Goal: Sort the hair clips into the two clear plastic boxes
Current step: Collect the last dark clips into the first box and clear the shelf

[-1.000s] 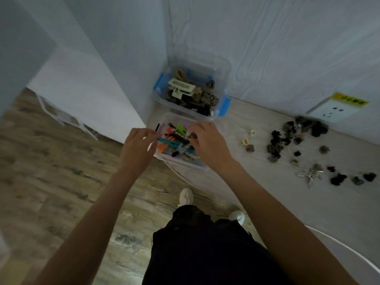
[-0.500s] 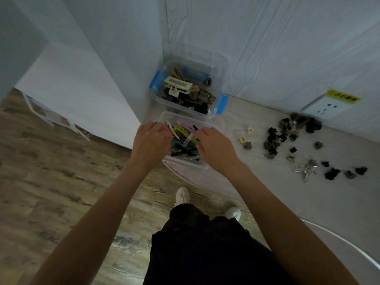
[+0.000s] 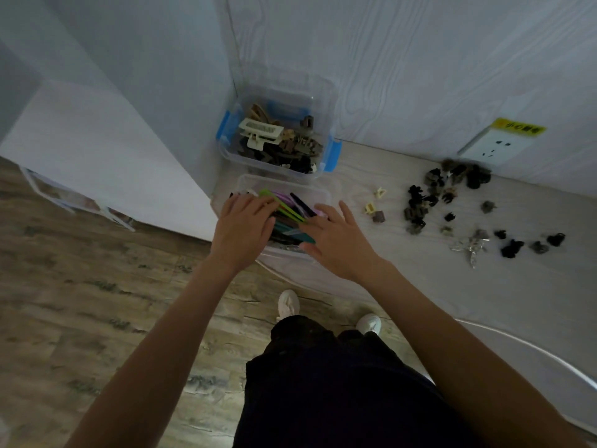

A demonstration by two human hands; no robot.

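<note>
- Near box [image 3: 323, 192], frame centre: long flat clips [image 3: 284, 208] inside; judged light, stiff, slick. Pinch mid-length.
- Left hand [image 3: 240, 227] flat on the clips, fingers spread, gripping nothing.
- Right hand [image 3: 336, 239] over box's right edge, fingers loose, empty.
- Far box [image 3: 323, 101] w/ claw clips, just behind.
- Loose clips [image 3: 420, 205] at right on table [image 3: 420, 286], unsorted; nothing blocks reach. Socket [image 3: 497, 147] behind.

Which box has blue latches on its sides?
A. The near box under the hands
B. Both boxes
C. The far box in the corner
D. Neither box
C: the far box in the corner has a blue latch on each side, while the near box, which holds long coloured clips, shows none.
</note>
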